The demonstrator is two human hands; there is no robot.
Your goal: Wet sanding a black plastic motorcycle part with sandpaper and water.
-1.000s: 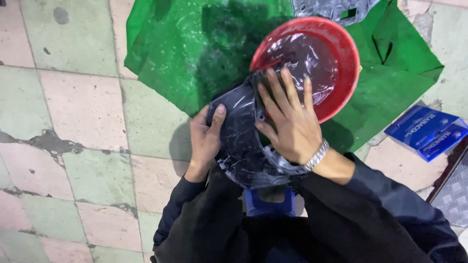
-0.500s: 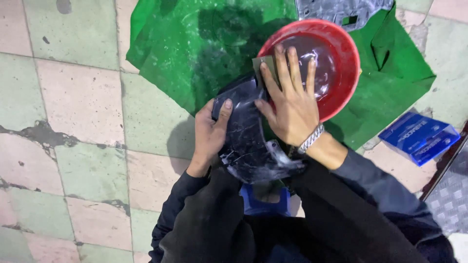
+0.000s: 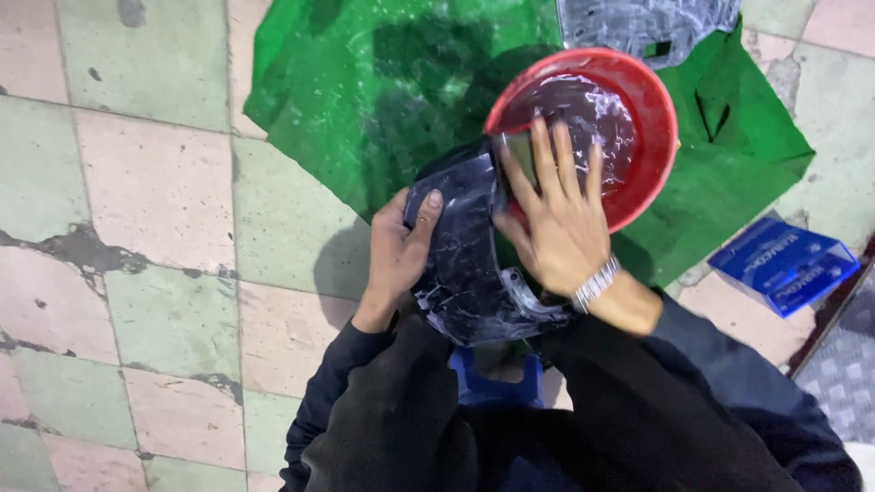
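Right hand (image 3: 561, 228) has slid further up since the earlier frames, fingers now spread flat over the edge of the bowl (image 3: 652, 128); left hand (image 3: 401, 246) unchanged, fingers curled, clamped on the side of the panel (image 3: 465, 264), thumb on top. Right hand is open, palm pressing on the panel's upper end, gripping nothing. Count: one dark curved wet panel, held between both hands above the lap, top end overlapping the bowl rim; one red bowl with soapy water; one green sheet (image 3: 365, 100) under the bowl; one grey panel (image 3: 647, 23) at the top edge; one blue box (image 3: 784, 264) on the tiles (image 3: 155, 191) at right; one bracelet (image 3: 594, 284) on the right wrist.
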